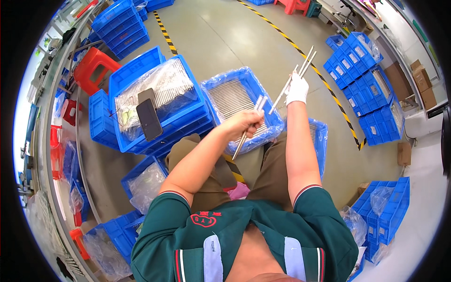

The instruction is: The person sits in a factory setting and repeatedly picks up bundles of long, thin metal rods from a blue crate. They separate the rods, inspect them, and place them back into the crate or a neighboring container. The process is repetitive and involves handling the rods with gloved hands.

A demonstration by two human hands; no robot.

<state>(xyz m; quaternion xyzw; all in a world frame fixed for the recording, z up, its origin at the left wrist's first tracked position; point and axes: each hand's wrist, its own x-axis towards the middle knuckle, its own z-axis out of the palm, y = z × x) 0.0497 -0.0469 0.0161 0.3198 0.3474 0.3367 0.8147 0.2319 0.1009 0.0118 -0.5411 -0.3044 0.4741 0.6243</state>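
Note:
My bare left hand [245, 124] is closed around a few thin metal rods [239, 145], which stick out above and below the fist. To its right and farther up, my right hand [297, 88] wears a white glove and is closed on several more metal rods [306, 63]; these slant up and to the right, and one points down to the left. Both hands are raised above a blue bin [206, 88] lined with clear plastic. Rows of similar rods [231, 96] lie side by side in that bin.
At left stands a stack of blue crates [206, 123] holding more rods, with a dark phone [149, 119] on top. A red stool [89, 70] is behind it. Blue bins [361, 103] are piled at right. Yellow-black tape [324, 82] crosses the floor. Another lined bin [321, 141] sits by my right forearm.

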